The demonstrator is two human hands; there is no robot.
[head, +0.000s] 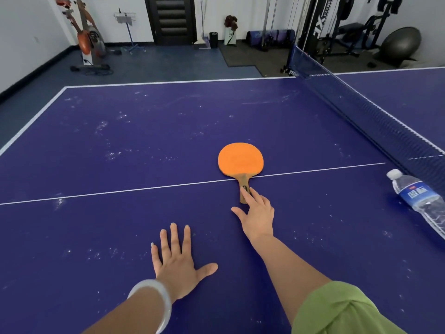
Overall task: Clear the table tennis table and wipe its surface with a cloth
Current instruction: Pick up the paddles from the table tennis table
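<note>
An orange table tennis paddle (240, 160) lies flat on the dusty blue table (120, 141), its wooden handle pointing toward me across the white centre line. My right hand (258, 215) reaches out with straight fingers, and its fingertips touch the handle's near end. My left hand (177, 260) lies flat on the table with fingers spread, closer to me and left of the paddle. A clear plastic water bottle (420, 200) with a blue label lies on its side at the right, beside the net (361, 112). No cloth is in view.
The net runs diagonally along the right side. Beyond the table's far edge are a blue floor, an exercise bike (88, 37), a dark door, a small bin, rolled mats and a weight rack with a grey ball at the back right.
</note>
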